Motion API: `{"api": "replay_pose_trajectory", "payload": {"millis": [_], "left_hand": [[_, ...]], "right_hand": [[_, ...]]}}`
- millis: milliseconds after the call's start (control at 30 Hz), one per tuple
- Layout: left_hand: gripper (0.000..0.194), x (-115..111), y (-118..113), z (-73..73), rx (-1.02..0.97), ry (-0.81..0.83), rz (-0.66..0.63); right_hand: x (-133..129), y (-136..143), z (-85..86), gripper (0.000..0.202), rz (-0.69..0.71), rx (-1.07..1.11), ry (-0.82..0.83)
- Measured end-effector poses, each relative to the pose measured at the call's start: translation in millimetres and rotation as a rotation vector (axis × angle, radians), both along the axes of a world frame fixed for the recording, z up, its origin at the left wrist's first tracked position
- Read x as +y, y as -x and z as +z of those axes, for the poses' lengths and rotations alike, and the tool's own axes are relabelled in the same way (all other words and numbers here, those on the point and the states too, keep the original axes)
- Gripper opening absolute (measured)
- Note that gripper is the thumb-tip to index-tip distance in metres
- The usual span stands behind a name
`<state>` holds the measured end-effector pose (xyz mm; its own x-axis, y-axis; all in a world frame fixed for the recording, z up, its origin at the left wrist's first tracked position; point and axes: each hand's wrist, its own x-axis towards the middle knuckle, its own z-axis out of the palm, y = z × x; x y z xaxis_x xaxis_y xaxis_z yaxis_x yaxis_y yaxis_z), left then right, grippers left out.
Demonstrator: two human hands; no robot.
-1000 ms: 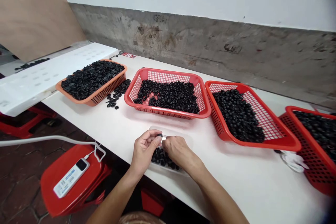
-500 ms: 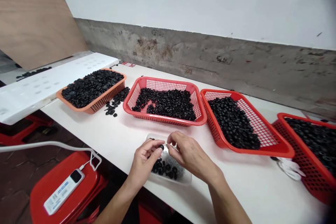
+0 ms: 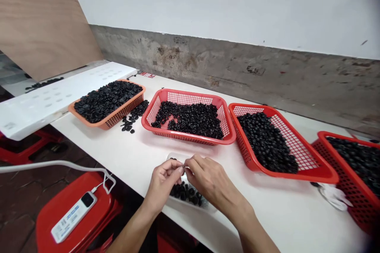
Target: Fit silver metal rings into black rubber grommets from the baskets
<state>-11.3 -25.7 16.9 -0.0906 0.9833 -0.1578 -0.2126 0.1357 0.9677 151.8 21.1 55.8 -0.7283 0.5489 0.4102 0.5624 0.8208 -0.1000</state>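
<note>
Over a translucent white tray (image 3: 209, 206) at the front of the table, both hands meet fingertip to fingertip. My left hand (image 3: 164, 180) pinches a small black round part, now mostly covered by the fingers. The fingers of my right hand (image 3: 204, 176) are pressed together against that same part; whether they hold something small of their own is hidden. Below them, black parts (image 3: 185, 193) lie in the tray, partly covered by my right hand.
Behind the tray stands a pink-red basket (image 3: 190, 137) of black rings. An orange basket (image 3: 103, 122) is left, with loose black pieces (image 3: 130, 120) beside it. Red baskets (image 3: 323, 174) (image 3: 350, 178) of black parts stand right. A power strip (image 3: 74, 216) lies on a red stool (image 3: 50, 209).
My right hand has moved slightly left, up against my left fingertips, and its fingers now cover the black part. The whole view has shifted a little.
</note>
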Motion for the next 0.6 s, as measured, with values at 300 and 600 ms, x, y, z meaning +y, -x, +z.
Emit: {"api": "replay_pose_trajectory", "payload": {"millis": [300, 600], "left_hand": [[0.017, 0.9, 2.0, -1.5, -0.453, 0.114, -0.114], [0.026, 3.1, 5.7, 1.1, -0.545, 0.172, -0.050]], "right_hand": [[2.6, -2.8, 4.6, 0.012, 0.148, 0.375, 0.472], [1.3, -3.2, 0.0, 0.009, 0.093, 0.446, 0.488]]}}
